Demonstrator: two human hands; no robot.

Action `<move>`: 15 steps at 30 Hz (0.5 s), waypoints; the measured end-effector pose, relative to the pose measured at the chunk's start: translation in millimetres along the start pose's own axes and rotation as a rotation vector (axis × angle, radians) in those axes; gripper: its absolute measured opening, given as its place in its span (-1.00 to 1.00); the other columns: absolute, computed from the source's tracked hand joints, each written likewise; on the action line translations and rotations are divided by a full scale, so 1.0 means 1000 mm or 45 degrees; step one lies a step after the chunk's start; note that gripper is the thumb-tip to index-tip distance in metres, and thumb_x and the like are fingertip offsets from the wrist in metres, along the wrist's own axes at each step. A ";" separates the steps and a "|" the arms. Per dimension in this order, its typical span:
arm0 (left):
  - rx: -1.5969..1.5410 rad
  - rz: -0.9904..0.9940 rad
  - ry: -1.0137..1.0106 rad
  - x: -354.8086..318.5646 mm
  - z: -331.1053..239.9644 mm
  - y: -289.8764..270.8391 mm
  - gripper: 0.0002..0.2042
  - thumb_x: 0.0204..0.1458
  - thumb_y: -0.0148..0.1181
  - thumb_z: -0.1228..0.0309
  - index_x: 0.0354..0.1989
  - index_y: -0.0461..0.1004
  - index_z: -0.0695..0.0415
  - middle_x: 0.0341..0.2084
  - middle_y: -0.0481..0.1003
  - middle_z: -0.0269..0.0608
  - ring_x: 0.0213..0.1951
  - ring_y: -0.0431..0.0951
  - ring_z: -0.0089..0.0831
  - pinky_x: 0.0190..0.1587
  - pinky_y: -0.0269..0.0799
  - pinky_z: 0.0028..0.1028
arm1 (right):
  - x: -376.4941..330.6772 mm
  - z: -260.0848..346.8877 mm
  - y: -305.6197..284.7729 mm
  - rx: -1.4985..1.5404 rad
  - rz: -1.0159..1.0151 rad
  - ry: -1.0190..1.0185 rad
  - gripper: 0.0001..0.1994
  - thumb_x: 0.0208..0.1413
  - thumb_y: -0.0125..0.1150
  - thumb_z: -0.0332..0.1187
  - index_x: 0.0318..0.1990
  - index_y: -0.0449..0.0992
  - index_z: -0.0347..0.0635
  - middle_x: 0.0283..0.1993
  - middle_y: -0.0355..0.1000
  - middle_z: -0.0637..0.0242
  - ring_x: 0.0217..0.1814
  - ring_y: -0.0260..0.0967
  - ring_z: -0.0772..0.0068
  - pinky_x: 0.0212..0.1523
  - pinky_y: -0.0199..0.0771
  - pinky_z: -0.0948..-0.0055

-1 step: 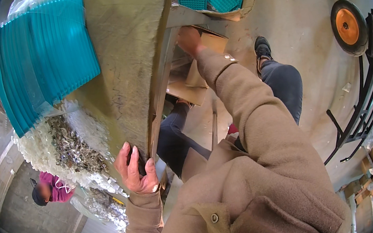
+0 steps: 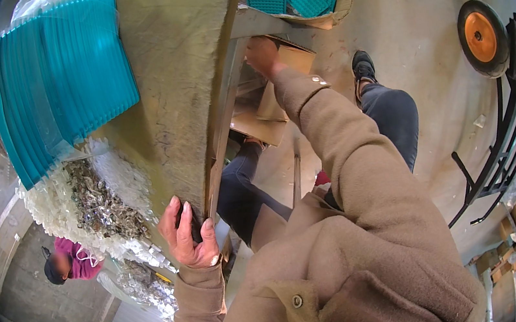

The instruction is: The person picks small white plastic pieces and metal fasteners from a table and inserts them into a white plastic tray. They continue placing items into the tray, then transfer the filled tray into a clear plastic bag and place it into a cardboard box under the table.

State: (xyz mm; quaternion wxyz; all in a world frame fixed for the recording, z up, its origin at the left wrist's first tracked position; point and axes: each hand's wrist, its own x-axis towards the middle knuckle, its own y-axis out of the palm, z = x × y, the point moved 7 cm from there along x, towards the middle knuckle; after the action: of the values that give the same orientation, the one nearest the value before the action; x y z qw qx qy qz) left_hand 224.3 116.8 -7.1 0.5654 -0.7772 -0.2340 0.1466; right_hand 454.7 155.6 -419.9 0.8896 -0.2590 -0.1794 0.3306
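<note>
My left hand point(image 2: 189, 235) rests at the near corner of the worn wooden tabletop point(image 2: 176, 80), fingers stretched out and apart, holding nothing. My right hand point(image 2: 262, 55) reaches down beside the table's edge, next to an open cardboard box point(image 2: 296, 58) beneath it. Its fingers are hidden, so I cannot make out what they touch. On the tabletop's far left stands a tight stack of teal plastic trays point(image 2: 65, 82), partly under clear wrap. Nearer lies a heap of small clear and whitish plastic pieces point(image 2: 87, 203), some of them darker.
A carton point(image 2: 341, 3) of grey and teal trays stands at the far right of the table. On the right is a black-framed cart point(image 2: 510, 147) with an orange-hubbed wheel point(image 2: 481, 37). Another person in a purple top point(image 2: 82, 259) is beyond the table at left.
</note>
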 end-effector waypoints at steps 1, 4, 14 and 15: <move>-0.001 -0.003 0.003 0.000 0.000 0.000 -0.59 0.04 0.29 0.45 0.09 0.45 0.24 0.12 0.39 0.12 0.06 0.41 -0.04 0.13 0.32 -0.19 | -0.002 -0.007 -0.001 0.161 0.044 0.141 -0.82 0.00 0.12 -0.32 -0.54 0.54 -0.18 -0.49 0.47 0.11 -0.43 0.50 0.12 -0.39 0.48 0.13; -0.002 -0.006 0.011 0.001 -0.001 0.000 -0.59 0.04 0.29 0.45 0.09 0.45 0.24 0.12 0.39 0.12 0.06 0.41 -0.04 0.13 0.32 -0.19 | -0.008 -0.018 -0.002 0.370 0.056 0.339 -0.81 0.06 0.07 -0.31 -0.48 0.52 -0.19 -0.46 0.48 0.07 -0.43 0.52 0.09 -0.41 0.50 0.12; -0.005 -0.040 0.004 0.005 -0.004 -0.002 -0.61 0.01 0.29 0.46 0.05 0.49 0.26 0.09 0.43 0.09 0.07 0.43 -0.05 0.15 0.31 -0.21 | -0.004 0.000 -0.028 0.038 -0.065 0.607 -0.76 0.06 0.05 -0.22 -0.48 0.56 -0.14 -0.42 0.50 -0.02 -0.35 0.48 -0.17 -0.31 0.47 -0.05; -0.014 -0.041 -0.013 0.006 -0.004 -0.002 -0.61 0.00 0.29 0.47 0.05 0.50 0.27 0.09 0.43 0.09 0.07 0.43 -0.05 0.16 0.31 -0.21 | -0.008 0.004 -0.037 0.060 -0.109 0.657 -0.75 0.05 0.07 -0.20 -0.49 0.57 -0.14 -0.43 0.50 -0.01 -0.34 0.48 -0.17 -0.31 0.47 -0.04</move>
State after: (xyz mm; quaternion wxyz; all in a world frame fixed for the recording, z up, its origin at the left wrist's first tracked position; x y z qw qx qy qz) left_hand 230.8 117.2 -3.8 0.5621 -0.7757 -0.2503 0.1402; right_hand 465.5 127.8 -396.2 0.9249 -0.3062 0.0504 0.2196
